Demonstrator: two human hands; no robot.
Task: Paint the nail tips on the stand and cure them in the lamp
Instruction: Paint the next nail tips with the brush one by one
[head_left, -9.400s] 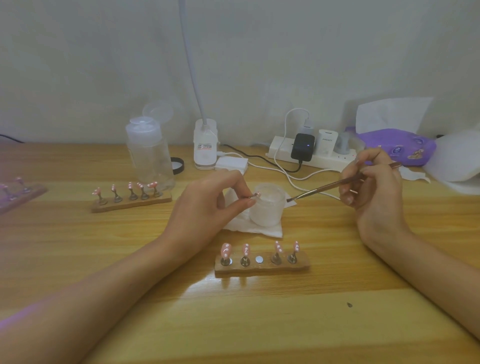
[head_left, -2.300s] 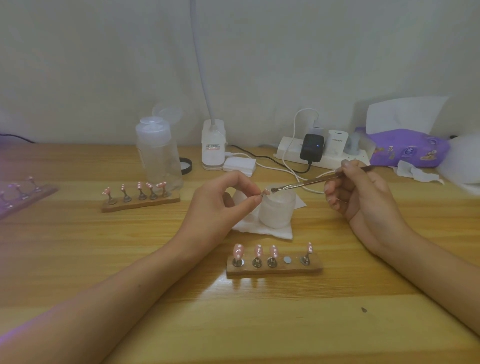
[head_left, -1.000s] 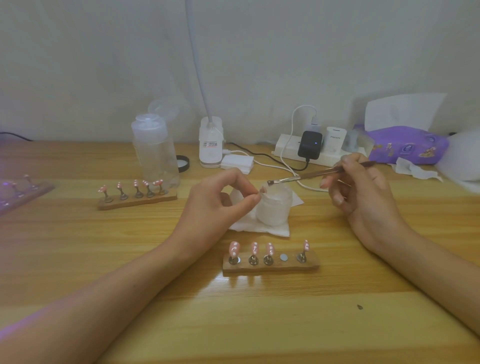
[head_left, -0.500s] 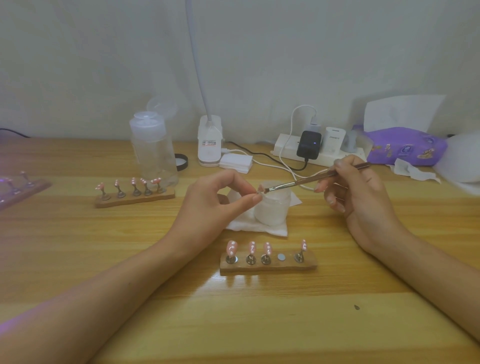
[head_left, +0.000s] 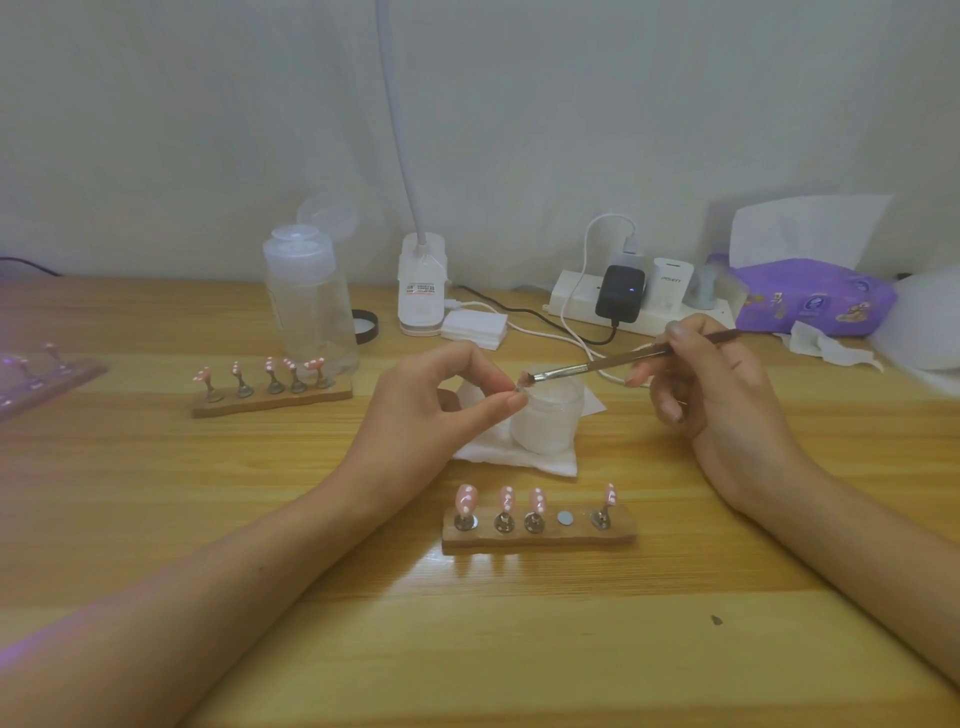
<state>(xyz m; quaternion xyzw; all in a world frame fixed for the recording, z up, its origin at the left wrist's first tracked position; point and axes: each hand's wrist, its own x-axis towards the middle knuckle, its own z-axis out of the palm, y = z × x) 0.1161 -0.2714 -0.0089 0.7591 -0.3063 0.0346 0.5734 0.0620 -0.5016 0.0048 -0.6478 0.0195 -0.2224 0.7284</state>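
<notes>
Left hand (head_left: 441, 410) pinching nail tip (head_left: 521, 386), brush (head_left: 597, 366) touching it, beside jar (head_left: 545, 428) rim

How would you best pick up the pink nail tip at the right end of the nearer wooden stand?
Probably pinch its metal stem just under the pink nail tip, from above: it stands upright on the wooden stand, beside an empty slot.

3 wooden stands: front stand (head_left: 538, 536) w/ 4 nail tips (head_left: 466, 499) + 1 bare magnet (head_left: 564, 517); back stand (head_left: 270, 401) w/ 5 nail tips; left-edge stand (head_left: 57, 376) cut off, count unclear. 1 held tip (head_left: 521, 383) in left hand (head_left: 436, 410). 1 brush (head_left: 597, 367) in right hand (head_left: 727, 405). 1 jar (head_left: 545, 421), 1 bottle (head_left: 306, 306), 1 power strip (head_left: 571, 306), 1 tissue pack (head_left: 815, 299).
</notes>
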